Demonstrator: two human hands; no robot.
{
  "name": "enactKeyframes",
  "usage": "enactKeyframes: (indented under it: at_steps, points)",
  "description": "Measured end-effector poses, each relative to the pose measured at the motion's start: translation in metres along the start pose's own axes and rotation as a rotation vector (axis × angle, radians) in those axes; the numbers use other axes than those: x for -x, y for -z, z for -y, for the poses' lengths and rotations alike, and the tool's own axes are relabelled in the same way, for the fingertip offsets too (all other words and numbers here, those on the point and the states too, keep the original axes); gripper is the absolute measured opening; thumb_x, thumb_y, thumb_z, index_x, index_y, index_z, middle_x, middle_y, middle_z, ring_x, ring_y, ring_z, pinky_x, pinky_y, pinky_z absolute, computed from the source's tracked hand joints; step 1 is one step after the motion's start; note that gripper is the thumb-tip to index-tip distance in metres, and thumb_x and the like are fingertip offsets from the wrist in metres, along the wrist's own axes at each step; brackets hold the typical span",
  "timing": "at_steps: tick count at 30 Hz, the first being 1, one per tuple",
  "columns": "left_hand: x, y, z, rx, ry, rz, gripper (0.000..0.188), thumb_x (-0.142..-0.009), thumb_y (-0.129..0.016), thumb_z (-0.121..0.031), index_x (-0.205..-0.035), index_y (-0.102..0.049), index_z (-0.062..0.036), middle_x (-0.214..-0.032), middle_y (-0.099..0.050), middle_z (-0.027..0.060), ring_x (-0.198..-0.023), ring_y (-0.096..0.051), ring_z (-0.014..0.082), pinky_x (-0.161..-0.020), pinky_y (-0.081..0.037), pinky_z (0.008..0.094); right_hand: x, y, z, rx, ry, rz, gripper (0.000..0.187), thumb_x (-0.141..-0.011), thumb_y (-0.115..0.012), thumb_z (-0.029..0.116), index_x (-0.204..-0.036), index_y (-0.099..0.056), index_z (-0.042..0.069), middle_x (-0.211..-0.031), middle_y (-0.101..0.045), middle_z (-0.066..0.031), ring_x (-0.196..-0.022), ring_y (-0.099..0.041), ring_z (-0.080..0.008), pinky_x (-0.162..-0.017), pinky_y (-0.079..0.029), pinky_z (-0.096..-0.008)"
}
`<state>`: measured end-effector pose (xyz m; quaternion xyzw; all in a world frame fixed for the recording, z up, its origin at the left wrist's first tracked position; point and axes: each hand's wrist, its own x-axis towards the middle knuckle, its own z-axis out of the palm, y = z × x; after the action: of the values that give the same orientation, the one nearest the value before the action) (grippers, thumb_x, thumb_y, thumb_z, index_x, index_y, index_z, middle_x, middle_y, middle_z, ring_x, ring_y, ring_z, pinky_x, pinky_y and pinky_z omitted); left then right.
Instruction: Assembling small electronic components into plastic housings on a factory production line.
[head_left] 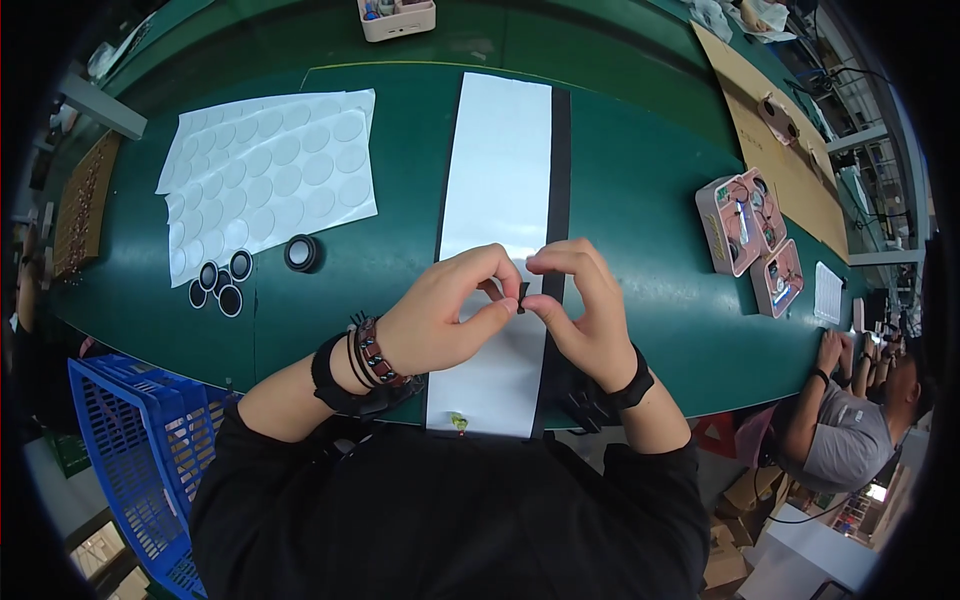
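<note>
Both hands' grip, left hand [445, 320] and right hand [585, 310], pinches a small dark part [521, 292]; black rings [222, 285] lie left.

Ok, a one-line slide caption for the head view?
Both hands, left hand and right hand, pinch a small dark part above a white strip.

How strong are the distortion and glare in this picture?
Head view: the green table edge bows strongly and the corners go black, typical fisheye; soft glare lies on the white strip; the small dark part between both hands is too tiny to resolve.

Green bench [640, 210] — white strip [500, 160], sticker sheets [270, 170], black rings [225, 285], pink trays [745, 225]
</note>
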<state>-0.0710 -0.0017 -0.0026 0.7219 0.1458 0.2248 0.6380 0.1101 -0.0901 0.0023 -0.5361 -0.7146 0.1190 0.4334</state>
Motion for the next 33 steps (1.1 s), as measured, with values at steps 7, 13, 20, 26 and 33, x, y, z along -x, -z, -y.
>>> enactKeyframes:
  at_steps: [7, 13, 20, 26, 33]
  points:
    - [-0.066, 0.051, -0.006, -0.720, -0.196, -0.024, 0.025, -0.083, -0.067, -0.021, -0.098, -0.056, -0.0048, -0.094, -0.060, 0.0119, -0.093, -0.058, 0.0303, -0.081, -0.048, 0.0386, 0.007, 0.006, -0.044, -0.209, 0.028, -0.122, 0.020, -0.076, -0.066, -0.005, -0.094, -0.064, 0.002, -0.103, -0.055, -0.0108, -0.094, -0.055, -0.0238, -0.081, -0.044, -0.0316]
    - [-0.213, 0.207, 0.053, -1.809, 0.024, -0.426, 0.040, -0.075, -0.076, -0.029, -0.108, -0.064, -0.0092, -0.107, -0.065, 0.0112, -0.106, -0.061, 0.0286, -0.090, -0.047, 0.0424, -0.002, -0.005, -0.085, -0.128, -0.213, -0.147, 0.032, -0.082, -0.062, -0.003, -0.114, -0.058, 0.002, -0.101, -0.055, -0.0088, -0.090, -0.056, -0.0175, -0.080, -0.045, -0.0283]
    - [-0.237, 0.181, 0.050, -1.862, 0.057, -0.225, 0.038, -0.078, -0.072, -0.026, -0.113, -0.062, -0.0147, -0.104, -0.066, 0.0078, -0.101, -0.062, 0.0247, -0.086, -0.043, 0.0407, 0.005, -0.008, -0.098, -0.279, -0.394, -0.140, 0.040, -0.088, -0.056, -0.002, -0.127, -0.046, 0.000, -0.096, -0.056, -0.0060, -0.088, -0.055, -0.0120, -0.078, -0.045, -0.0264]
    - [-0.131, 0.082, -0.020, -1.649, -0.407, -0.157, 0.015, -0.078, -0.065, -0.017, -0.092, -0.061, -0.0142, -0.088, -0.063, 0.0031, -0.088, -0.062, 0.0216, -0.081, -0.040, 0.0412, 0.015, -0.007, -0.095, -0.236, -0.253, -0.433, 0.046, -0.086, -0.058, -0.006, -0.129, -0.042, 0.000, -0.097, -0.057, -0.0083, -0.084, -0.056, -0.0143, -0.077, -0.045, -0.0260]
    - [0.011, -0.011, -0.038, -1.389, -0.241, 0.084, 0.008, -0.073, -0.060, -0.011, -0.078, -0.057, -0.0164, -0.078, -0.052, -0.0012, -0.078, -0.055, 0.0156, -0.078, -0.038, 0.0352, 0.012, 0.006, -0.018, -0.181, 0.071, -0.146, 0.061, -0.079, -0.068, -0.005, -0.134, -0.041, 0.003, -0.096, -0.059, -0.0115, -0.085, -0.059, -0.0208, -0.083, -0.045, -0.0333]
